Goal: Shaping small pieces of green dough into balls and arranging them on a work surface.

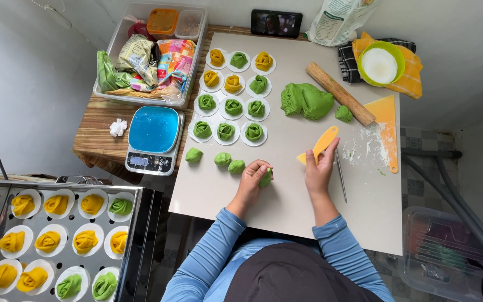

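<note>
- The left hand (251, 178), at centre frame on the pale work board (286, 190), has its fingers curled closed around a small green dough piece (265, 179), pinning it to the board.
- The right hand (320, 170), just right of it, grips a yellow plastic scraper (321, 144) in closed fingers, blade angled up and away from the piece.
- To do this well, in my judgement: keep the piece steady under the left fingertips, bring the scraper edge down squarely, and match the size of the 3 green lumps (222, 159) lying just to the left.
- The large green dough mass (307, 100) sits in the upper middle beside the wooden rolling pin (339, 93); 12 shaped rolls on white paper rounds (233, 89) lie to its left.
- Hard to tell: most of the held piece is covered by fingers, so its shape is unclear.
- The steel tray (141, 196) of rolls at lower left is cut off by the frame edge.
</note>
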